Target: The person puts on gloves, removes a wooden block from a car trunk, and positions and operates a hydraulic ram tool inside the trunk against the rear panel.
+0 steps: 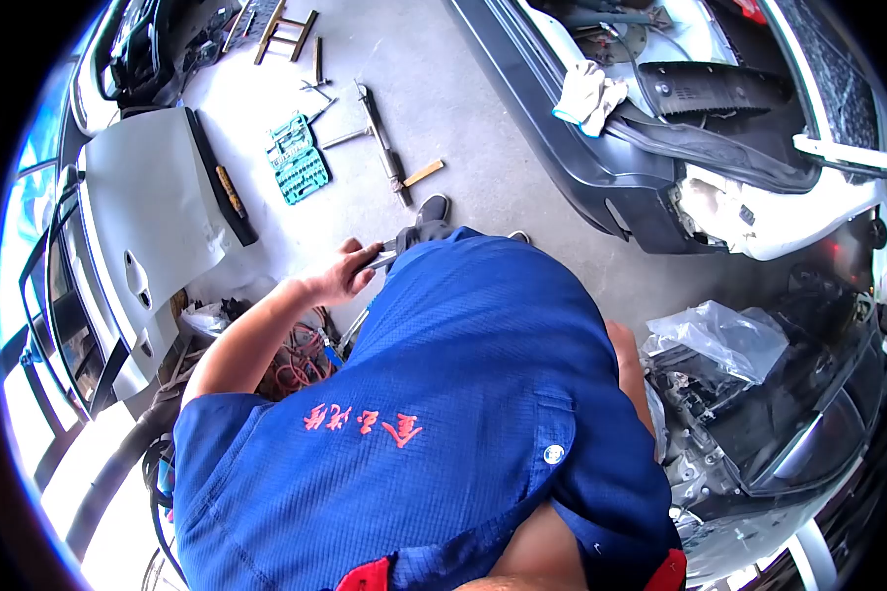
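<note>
My left hand (345, 272) is at the left side of my waist, in front of the blue shirt (443, 364). Its fingers are closed round a metal tool (382, 258), whose far end lies by my dark trouser leg. Only part of my right arm (629, 369) shows along the right edge of the shirt; the hand is hidden. On the floor ahead are an open teal socket set (299, 160), a long metal bar tool (379, 138) and a wooden-handled hammer (424, 174).
A silver car door (153, 202) stands at the left. To the upper right is an opened car body (562, 148) with white gloves (589, 97) on it. Clear plastic sheeting (719, 337) lies over parts at the right. Red hoses (301, 360) are behind my left arm.
</note>
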`<state>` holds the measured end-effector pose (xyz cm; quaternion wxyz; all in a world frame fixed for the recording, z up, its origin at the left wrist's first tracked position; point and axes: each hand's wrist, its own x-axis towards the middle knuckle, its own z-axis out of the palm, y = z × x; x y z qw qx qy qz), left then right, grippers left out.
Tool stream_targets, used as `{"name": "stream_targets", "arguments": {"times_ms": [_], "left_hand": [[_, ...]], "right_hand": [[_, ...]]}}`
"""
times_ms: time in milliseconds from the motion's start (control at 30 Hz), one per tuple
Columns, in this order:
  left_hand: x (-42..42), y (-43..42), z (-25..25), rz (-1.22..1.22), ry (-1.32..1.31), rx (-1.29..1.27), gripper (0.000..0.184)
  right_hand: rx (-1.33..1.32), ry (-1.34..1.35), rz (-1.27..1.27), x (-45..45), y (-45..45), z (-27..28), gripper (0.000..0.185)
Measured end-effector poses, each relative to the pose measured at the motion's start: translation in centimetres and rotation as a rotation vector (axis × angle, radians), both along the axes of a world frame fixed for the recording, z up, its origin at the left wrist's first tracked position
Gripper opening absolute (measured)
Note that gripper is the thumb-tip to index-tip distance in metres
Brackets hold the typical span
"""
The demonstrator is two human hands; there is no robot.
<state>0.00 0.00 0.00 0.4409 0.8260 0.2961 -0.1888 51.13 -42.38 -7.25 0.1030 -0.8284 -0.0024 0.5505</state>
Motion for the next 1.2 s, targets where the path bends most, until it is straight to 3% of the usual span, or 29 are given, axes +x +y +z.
{"name": "stream_targets", "arguments": {"times_ms": [100,167,233,300,400,433,500,600,767,900,967,1067,1133,1200], "left_hand": [[3.1,2.5,-1.4,-0.099,-0.122,0.012,0.053],[3.6,2.0,-4.7,-0.173,-0.033,-0.004,0.053],[5.1,3.2,-5.6,-0.063,0.176,0.063,0.055],[5.1,4.1,-6.0,0.112,0.352,-0.132,0.057],[0.6,5.0,-8.8,0.313,0.096,-0.399,0.059],[1.1,5.4,-6.5,0.344,0.079,-0.449,0.057],[-1.0,5.3,-9.1,0.430,-0.093,-0.328,0.051],[-1.0,8.7,-7.8,0.432,-0.064,-0.269,0.040],[-3.4,12.6,-9.8,0.514,-0.050,-0.288,0.031],[-0.1,17.9,-8.3,0.439,0.077,-0.212,0.031],[2.7,20.5,-8.5,0.364,0.082,-0.141,0.034],[7.2,23.4,-6.9,0.319,0.072,-0.037,0.033],[10.4,25.7,-4.4,0.318,0.041,-0.005,0.034],[13.7,28.3,-2.4,0.314,-0.023,0.005,0.031]], "right_hand": [[0.243,-0.008,-0.246,0.1,2.3,-1.5,0.043],[0.291,-0.050,-0.244,-3.1,6.1,3.8,0.042],[0.368,-0.053,-0.259,-3.4,8.5,3.1,0.044],[0.403,-0.028,-0.211,-3.8,9.1,2.9,0.045],[0.392,-0.026,-0.273,-5.9,9.5,1.9,0.042],[0.355,-0.023,-0.290,-6.6,9.7,1.4,0.040],[0.358,-0.014,-0.315,-8.0,10.1,0.7,0.038],[0.400,-0.043,-0.361,-9.9,12.5,0.4,0.034],[0.617,-0.163,-0.447,-10.2,20.7,5.3,0.036],[0.807,-0.381,-0.340,-6.1,29.6,-0.5,0.051],[0.506,-0.639,-0.184,-3.4,36.7,1.3,0.077],[0.155,-0.787,-0.133,1.0,43.4,-2.6,0.107],[0.033,-0.640,-0.315,2.7,47.0,-3.5,0.099],[0.103,-0.598,-0.385,4.0,49.0,-5.0,0.085]]}}
